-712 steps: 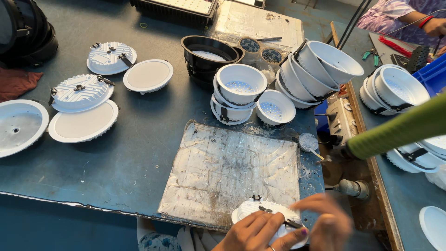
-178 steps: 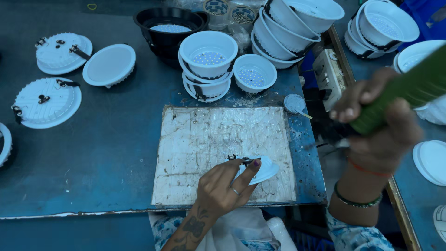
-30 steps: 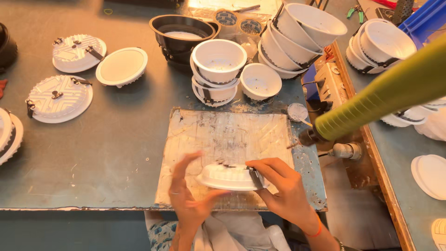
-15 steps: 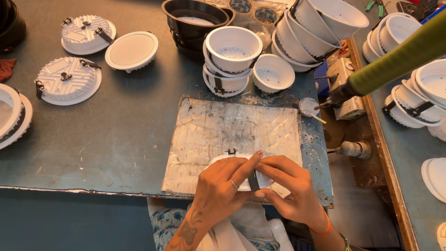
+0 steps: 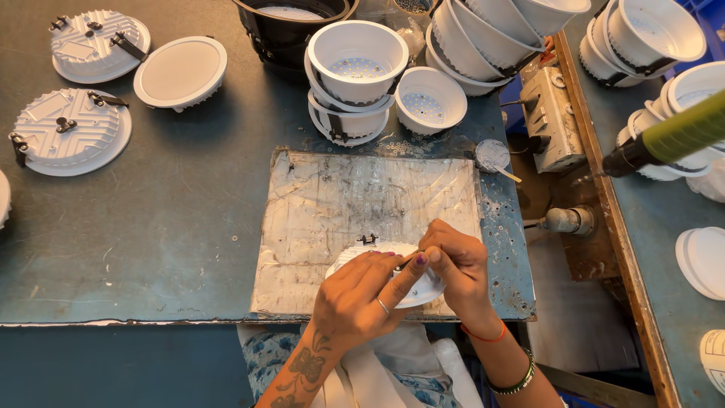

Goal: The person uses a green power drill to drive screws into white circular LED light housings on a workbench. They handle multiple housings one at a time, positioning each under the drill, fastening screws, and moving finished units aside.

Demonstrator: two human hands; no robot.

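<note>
Plainly, the risks at this moment, line by line:
Left hand: the left hand (image 5: 361, 298) lies over the round white ribbed lamp body (image 5: 419, 287), fingers pressed on its top and pinning it down; grasping, not released.
Right hand: the right hand (image 5: 455, 266) pinches a small dark part at the lamp body's upper face; I cannot tell exactly what it is.
Place: the lamp body sits at the near edge of the scuffed grey metal work plate (image 5: 362, 204), which lies on the dark blue-green bench (image 5: 151, 234).
Risk, slip: so near the edge, a hard push could likely tip the lamp body off into the lap.
Risk, spring clip: the small black wire clip (image 5: 368, 239) at its far rim might snap against fingers.
Risk, neighbours: stacked white plastic reflector cups (image 5: 355, 68) stand well apart, so knocking them seems unlikely.
</note>
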